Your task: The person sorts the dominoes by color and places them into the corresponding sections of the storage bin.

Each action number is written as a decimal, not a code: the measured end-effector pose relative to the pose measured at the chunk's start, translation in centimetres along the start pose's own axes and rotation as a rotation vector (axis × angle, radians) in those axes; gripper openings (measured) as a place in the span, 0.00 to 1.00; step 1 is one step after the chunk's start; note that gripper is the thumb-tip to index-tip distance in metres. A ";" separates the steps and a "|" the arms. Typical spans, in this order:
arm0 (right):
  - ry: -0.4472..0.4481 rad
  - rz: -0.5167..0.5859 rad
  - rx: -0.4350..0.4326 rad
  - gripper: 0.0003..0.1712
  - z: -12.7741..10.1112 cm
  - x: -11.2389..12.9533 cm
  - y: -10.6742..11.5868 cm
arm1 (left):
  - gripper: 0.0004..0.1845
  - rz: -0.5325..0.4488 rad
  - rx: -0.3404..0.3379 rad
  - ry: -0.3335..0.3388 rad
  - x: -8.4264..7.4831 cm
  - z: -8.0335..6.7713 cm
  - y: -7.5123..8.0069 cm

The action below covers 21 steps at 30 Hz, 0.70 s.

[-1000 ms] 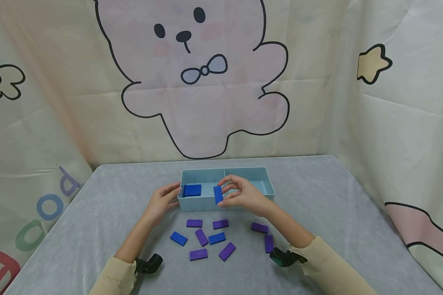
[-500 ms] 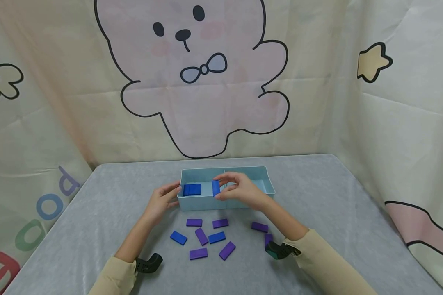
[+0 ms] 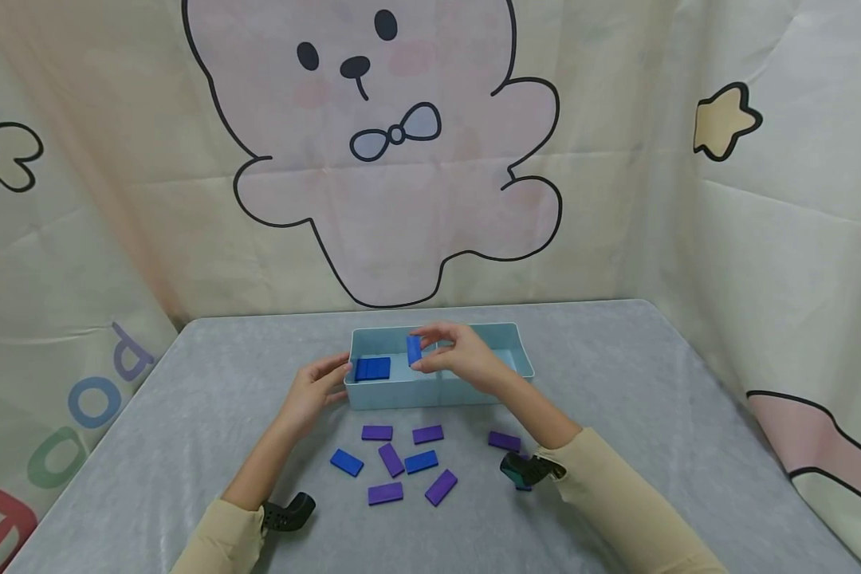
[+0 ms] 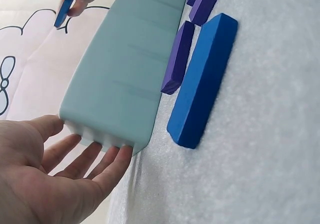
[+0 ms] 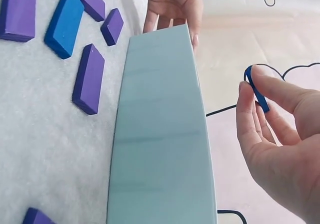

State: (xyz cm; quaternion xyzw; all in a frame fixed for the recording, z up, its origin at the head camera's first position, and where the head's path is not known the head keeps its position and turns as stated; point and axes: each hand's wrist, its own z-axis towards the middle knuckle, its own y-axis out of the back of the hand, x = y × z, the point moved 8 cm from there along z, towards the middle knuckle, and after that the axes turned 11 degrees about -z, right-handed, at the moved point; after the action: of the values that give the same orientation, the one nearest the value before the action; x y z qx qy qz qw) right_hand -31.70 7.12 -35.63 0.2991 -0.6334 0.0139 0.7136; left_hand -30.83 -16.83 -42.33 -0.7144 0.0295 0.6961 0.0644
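A light teal box (image 3: pixel 402 397) with a divider stands on the table. Several blue blocks (image 3: pixel 372 368) lie side by side in its left compartment. My left hand (image 3: pixel 316 392) rests its fingertips against the box's left end, fingers fairly straight, as the left wrist view shows. Above the left compartment, my right hand (image 3: pixel 461 357) pinches a blue block (image 3: pixel 414 351) between thumb and fingers. In the right wrist view that blue block (image 5: pixel 257 90) is held clear above the box rim. The divider is partly hidden behind the right hand.
In front of the box lie two loose blue blocks (image 3: pixel 347 462) and several purple blocks (image 3: pixel 385 493). One purple block (image 3: pixel 505 441) lies off to the right; another beside it is mostly covered by the right wrist camera (image 3: pixel 524 470). A printed curtain (image 3: pixel 603 239) hangs behind the table.
My right hand has carried the blue block up and slightly left, from the box's front wall to over the left compartment. My left hand stays at the box's end.
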 end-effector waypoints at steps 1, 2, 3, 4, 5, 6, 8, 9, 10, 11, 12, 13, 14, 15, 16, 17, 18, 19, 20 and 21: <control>-0.002 0.000 -0.003 0.33 0.1 0.0 0.0 | 0.27 0.000 0.001 -0.001 0.0 0.0 0.0; -0.004 -0.002 -0.005 0.33 0.2 0.0 -0.1 | 0.27 -0.001 0.001 -0.001 0.0 0.0 0.0; -0.004 -0.003 -0.008 0.32 0.4 0.0 -0.1 | 0.27 -0.001 0.002 -0.002 0.0 0.0 0.0; -0.009 -0.002 -0.010 0.32 0.5 0.0 -0.1 | 0.27 -0.002 0.004 -0.003 0.0 0.1 0.0; -0.015 -0.002 -0.014 0.32 0.7 0.0 -0.1 | 0.27 -0.003 0.004 -0.003 0.0 0.1 0.0; -0.024 0.004 -0.017 0.31 0.8 0.0 -0.2 | 0.27 -0.005 0.005 -0.003 0.0 0.1 0.0; -0.041 0.024 -0.025 0.29 1.2 -0.2 -0.2 | 0.27 -0.008 0.006 -0.004 0.0 0.1 0.0; -0.053 0.039 -0.031 0.28 1.4 -0.3 -0.3 | 0.27 -0.008 0.007 -0.005 0.0 0.1 0.0; -0.068 0.055 -0.038 0.28 1.6 -0.4 -0.3 | 0.27 -0.009 0.008 -0.006 0.0 0.1 0.0; -0.080 0.073 -0.045 0.27 1.8 -0.5 -0.4 | 0.27 -0.008 0.008 -0.007 0.0 0.1 0.0; -0.092 0.088 -0.052 0.26 2.0 -0.6 -0.5 | 0.27 -0.009 0.008 -0.008 0.0 0.1 0.1; -0.104 0.096 -0.059 0.26 2.2 -0.7 -0.5 | 0.27 -0.008 0.008 -0.009 0.0 0.1 0.1; -0.115 0.099 -0.066 0.25 2.3 -0.8 -0.6 | 0.27 -0.007 0.008 -0.009 0.0 0.1 0.1; -0.124 0.105 -0.071 0.24 2.4 -0.9 -0.6 | 0.27 -0.006 0.008 -0.008 0.0 0.1 0.1; -0.131 0.107 -0.074 0.24 2.5 -0.9 -0.7 | 0.27 -0.005 0.007 -0.008 0.0 0.1 0.1; -0.137 0.110 -0.077 0.24 2.6 -1.0 -0.7 | 0.27 -0.004 0.007 -0.008 0.0 0.1 0.1; -0.143 0.113 -0.079 0.24 2.6 -1.0 -0.8 | 0.27 -0.004 0.006 -0.007 0.0 0.1 0.1; -0.148 0.117 -0.080 0.24 2.7 -1.1 -0.9 | 0.27 -0.002 0.005 -0.007 0.1 0.1 0.1; -0.152 0.122 -0.082 0.23 2.8 -1.1 -0.9 | 0.27 -0.002 0.004 -0.006 0.1 0.2 0.1; -0.155 0.128 -0.084 0.23 2.9 -1.2 -0.9 | 0.27 -0.002 0.003 -0.006 0.1 0.2 0.1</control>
State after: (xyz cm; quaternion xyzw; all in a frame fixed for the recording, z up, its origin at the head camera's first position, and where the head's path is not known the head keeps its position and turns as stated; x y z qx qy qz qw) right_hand -34.15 5.53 -37.02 0.2278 -0.7047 0.0098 0.6719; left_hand -31.01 -16.89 -42.41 -0.7122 0.0296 0.6982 0.0664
